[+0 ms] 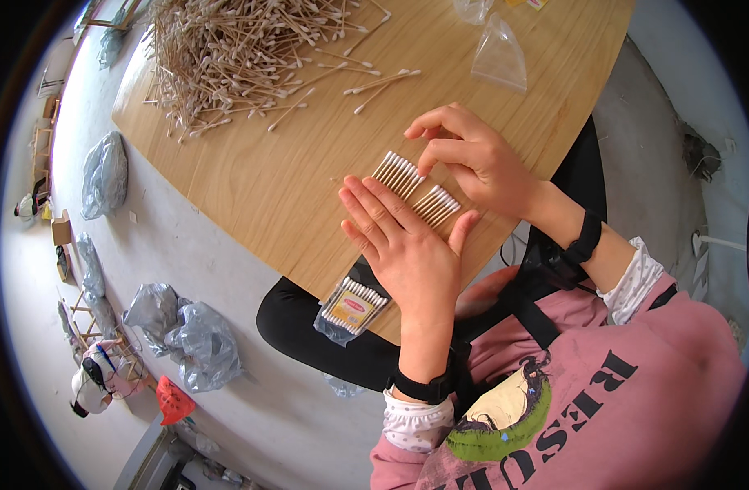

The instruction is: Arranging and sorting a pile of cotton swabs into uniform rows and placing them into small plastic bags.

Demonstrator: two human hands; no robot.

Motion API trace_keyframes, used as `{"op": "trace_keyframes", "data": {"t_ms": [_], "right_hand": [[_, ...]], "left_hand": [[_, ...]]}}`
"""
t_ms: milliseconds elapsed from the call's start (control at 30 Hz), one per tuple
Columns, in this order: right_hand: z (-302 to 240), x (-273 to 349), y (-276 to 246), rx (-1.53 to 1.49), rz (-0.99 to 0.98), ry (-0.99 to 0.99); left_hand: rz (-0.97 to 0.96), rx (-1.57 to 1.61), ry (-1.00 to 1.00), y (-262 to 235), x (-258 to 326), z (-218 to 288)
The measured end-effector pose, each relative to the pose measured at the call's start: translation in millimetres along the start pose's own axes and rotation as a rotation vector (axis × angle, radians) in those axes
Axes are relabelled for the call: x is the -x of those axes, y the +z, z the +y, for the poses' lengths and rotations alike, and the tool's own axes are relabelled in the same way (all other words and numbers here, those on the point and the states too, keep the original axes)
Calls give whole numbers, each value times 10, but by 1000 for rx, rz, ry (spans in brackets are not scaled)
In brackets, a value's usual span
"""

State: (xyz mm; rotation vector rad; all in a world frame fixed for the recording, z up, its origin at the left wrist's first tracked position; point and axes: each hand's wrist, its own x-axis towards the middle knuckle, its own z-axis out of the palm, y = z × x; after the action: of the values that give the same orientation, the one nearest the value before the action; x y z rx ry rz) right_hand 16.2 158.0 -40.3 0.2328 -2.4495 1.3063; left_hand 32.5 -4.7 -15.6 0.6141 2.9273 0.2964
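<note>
Wooden-stemmed cotton swabs lie side by side in two neat groups on the table, a left group and a right group. My left hand lies flat over their lower parts, thumb spread apart and fingers extended, hiding the lower ends. Above them, my right hand has its index finger and thumb apart, with one digit at the white tips of the left group. Nothing shows held in it. A clear pack of swabs with a yellow label sits by the near table corner, left of my left wrist.
A large heap of loose swabs covers the far left of the wooden table, with several strays beside it. Clear plastic bags lie at the far right. Grey plastic bags and a red bag are on the floor.
</note>
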Motion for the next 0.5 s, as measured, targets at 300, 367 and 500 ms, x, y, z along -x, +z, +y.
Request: {"op": "trace_keyframes", "data": {"t_ms": [300,367,500], "right_hand": [[-4,1,1,25,-45,-34],[6,9,4,12,-28,-28],[7,-2,7,9,32,17]], "left_hand": [[0,-11,-2,-1,-5,-7],[3,-8,-3,0,0,-6],[-2,-6,-3,-20,-7,5]]}}
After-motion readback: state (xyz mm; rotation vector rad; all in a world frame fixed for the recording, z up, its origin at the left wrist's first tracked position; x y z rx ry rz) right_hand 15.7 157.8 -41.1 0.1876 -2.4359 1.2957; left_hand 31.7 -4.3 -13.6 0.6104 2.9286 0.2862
